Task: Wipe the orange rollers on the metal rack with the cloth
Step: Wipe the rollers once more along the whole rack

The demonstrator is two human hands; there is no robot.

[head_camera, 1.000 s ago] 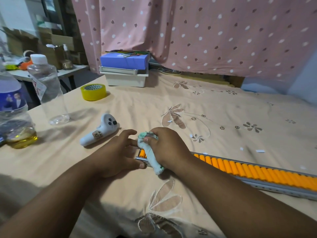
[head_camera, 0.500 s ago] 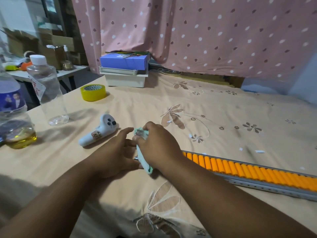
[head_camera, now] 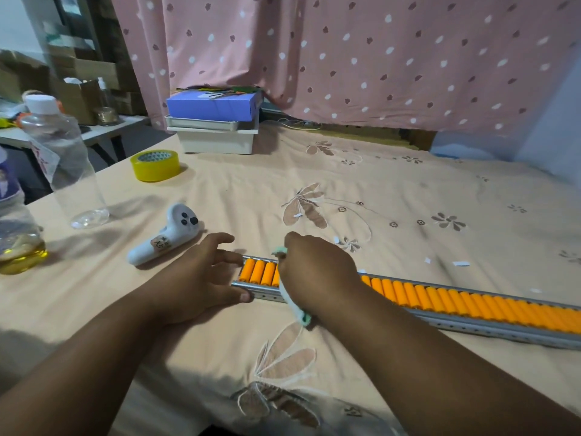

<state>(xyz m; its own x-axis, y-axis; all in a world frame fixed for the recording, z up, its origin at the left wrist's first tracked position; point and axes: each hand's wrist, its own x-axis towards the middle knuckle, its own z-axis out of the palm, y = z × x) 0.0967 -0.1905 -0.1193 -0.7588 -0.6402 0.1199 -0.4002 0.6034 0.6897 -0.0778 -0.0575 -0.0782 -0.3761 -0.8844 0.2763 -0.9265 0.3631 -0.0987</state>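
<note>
A long metal rack (head_camera: 465,325) lies across the cloth-covered table, running from the middle out to the right edge, filled with a row of orange rollers (head_camera: 456,302). My right hand (head_camera: 317,272) presses a pale green cloth (head_camera: 294,305) down on the rollers a few rollers in from the rack's left end; most of the cloth is hidden under the hand. Three rollers (head_camera: 259,272) show to the left of it. My left hand (head_camera: 201,278) rests at the rack's left end, thumb on the near rail, fingers spread at the far side.
A white handheld controller (head_camera: 166,236) lies just left of my left hand. Further left stand a clear plastic bottle (head_camera: 63,162) and an oil bottle (head_camera: 17,234). A yellow tape roll (head_camera: 155,165) and stacked boxes (head_camera: 213,121) sit at the back. Pink curtain behind.
My right hand has slid the cloth to the right along the rack, uncovering the first few rollers at the left end. My left hand stays at that end.
</note>
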